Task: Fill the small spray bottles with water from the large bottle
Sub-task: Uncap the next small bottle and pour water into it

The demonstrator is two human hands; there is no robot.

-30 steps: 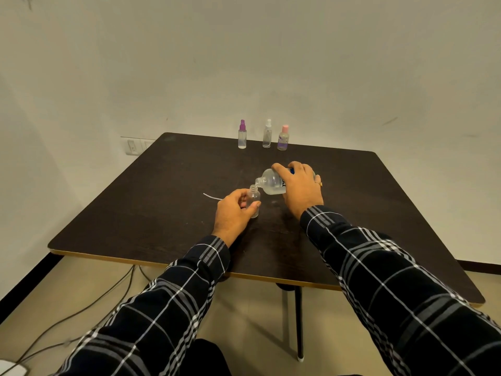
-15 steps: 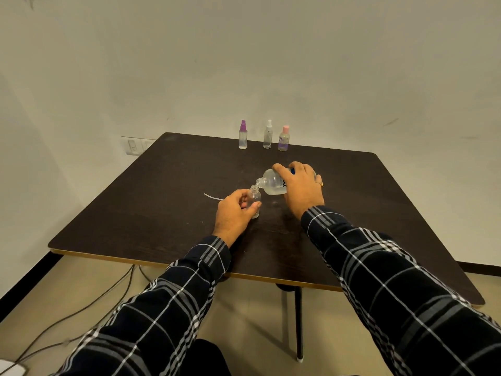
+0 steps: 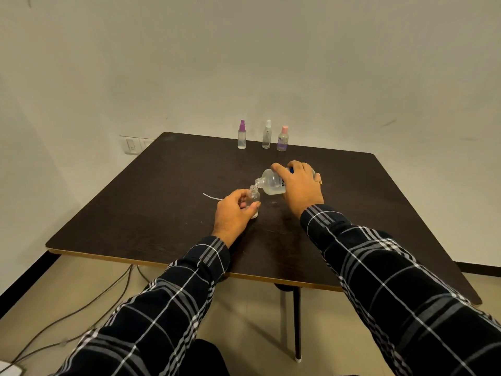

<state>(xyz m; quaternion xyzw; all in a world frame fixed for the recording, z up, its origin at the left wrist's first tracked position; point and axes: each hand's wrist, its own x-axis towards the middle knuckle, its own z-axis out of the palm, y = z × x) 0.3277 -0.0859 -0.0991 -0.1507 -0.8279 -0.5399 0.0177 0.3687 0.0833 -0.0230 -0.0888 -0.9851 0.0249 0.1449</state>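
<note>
My right hand (image 3: 299, 185) grips the large clear bottle (image 3: 269, 182), tipped on its side with its open neck pointing left and down. The neck sits just above the mouth of a small clear open bottle (image 3: 254, 198) that stands on the dark table (image 3: 162, 191). My left hand (image 3: 233, 213) is wrapped around that small bottle, hiding most of its left side. Three capped small bottles stand in a row at the table's far edge: a purple-topped spray bottle (image 3: 241, 134), a white-topped spray bottle (image 3: 267, 134) and a pink-capped bottle (image 3: 282, 138).
A thin white tube (image 3: 212, 197) lies on the table just left of my left hand. A wall socket plate (image 3: 132, 144) is behind the table's far left corner. Cables (image 3: 81, 310) run over the floor at the lower left. A table leg (image 3: 296, 321) stands below the near edge.
Almost nothing differs; both hands hold the same pose, with the large bottle tipped over the small one throughout.
</note>
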